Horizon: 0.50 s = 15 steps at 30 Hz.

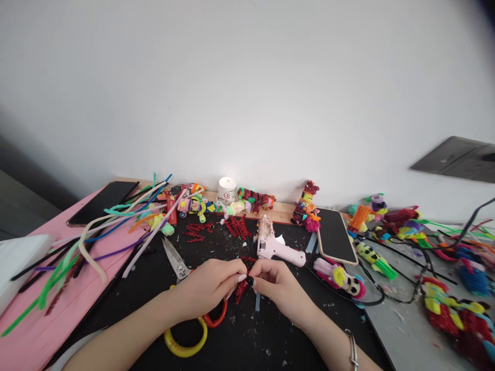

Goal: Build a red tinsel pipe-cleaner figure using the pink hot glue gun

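My left hand (211, 289) and my right hand (279, 288) meet fingertip to fingertip over the black mat (147, 288). Both pinch a small piece of red glitter pipe cleaner (242, 286) between them. Under my left hand lie scissors (178, 265) with yellow and red handle loops. A pink glue gun (275, 246) rests just beyond my right hand. More red glitter pieces (236, 225) are scattered on the mat behind it.
Long coloured pipe cleaners (116, 226) fan over a pink board at the left beside a dark phone (103, 202). A second phone (335, 236) lies at the right. Finished pipe-cleaner figures (307, 206) line the wall, and more fill the right side (460, 309). A white cup (227, 190) stands at the back.
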Each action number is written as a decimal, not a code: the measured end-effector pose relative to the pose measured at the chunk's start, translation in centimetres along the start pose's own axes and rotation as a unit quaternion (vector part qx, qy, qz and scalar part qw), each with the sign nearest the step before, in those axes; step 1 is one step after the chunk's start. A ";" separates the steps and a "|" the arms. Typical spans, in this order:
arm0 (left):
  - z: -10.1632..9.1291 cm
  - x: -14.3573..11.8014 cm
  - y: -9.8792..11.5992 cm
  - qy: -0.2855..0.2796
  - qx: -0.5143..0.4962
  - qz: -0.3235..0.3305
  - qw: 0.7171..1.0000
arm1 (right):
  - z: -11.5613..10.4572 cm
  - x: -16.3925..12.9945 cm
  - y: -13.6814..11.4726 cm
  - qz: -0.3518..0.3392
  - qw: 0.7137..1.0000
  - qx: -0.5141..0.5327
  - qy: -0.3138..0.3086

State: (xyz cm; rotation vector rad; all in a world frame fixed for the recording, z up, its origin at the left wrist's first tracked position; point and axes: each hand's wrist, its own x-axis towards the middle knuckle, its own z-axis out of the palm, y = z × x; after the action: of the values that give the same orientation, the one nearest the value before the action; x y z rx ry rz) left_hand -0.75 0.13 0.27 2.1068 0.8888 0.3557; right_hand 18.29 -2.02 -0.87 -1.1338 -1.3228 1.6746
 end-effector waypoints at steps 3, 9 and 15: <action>0.0 0.0 0.0 0.001 -0.002 0.003 1.000 | 0.0 0.0 0.1 -0.001 1.000 0.000 -0.001; 0.1 -0.2 -0.1 0.003 0.000 0.005 1.000 | 0.0 0.0 0.1 0.005 1.000 0.000 0.000; 0.1 -0.1 -0.1 0.004 0.001 0.005 1.000 | 0.0 0.0 0.1 0.007 1.000 0.000 -0.001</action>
State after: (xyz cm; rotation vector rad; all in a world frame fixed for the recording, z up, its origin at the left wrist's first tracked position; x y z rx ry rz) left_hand -0.81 0.07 0.14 2.1140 0.8832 0.3696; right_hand 18.27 -2.01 -1.00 -1.1445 -1.3182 1.6865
